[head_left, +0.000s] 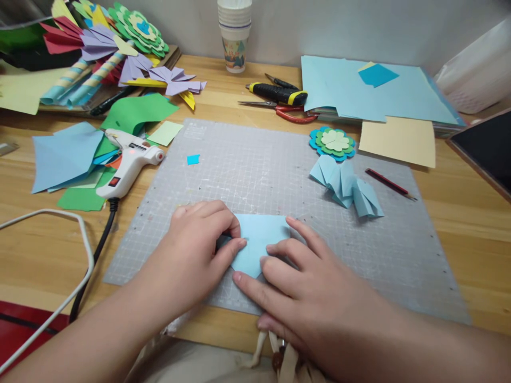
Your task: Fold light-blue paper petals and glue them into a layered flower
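Note:
A light blue piece of paper (259,227) lies on the grey cutting mat (247,170) between my two hands. My left hand (202,236) is closed, its thumb and bent index finger pinching the paper's left side, where a bit looks folded over. Across the right part of the paper my right hand (309,274) is spread, fingertips resting on its surface and edges. Folded light blue paper pieces (345,183) stand on the mat to the right, just below a layered blue and green paper flower (332,142). My left fingers hide the paper's left edge.
A white glue gun (128,159) with a black cord sits left, by green and blue sheets (66,154). Behind are paper flowers (139,29), cups (235,40), a utility knife (275,93), scissors (293,113) and stacked blue paper (339,85). A pencil (389,183) lies right.

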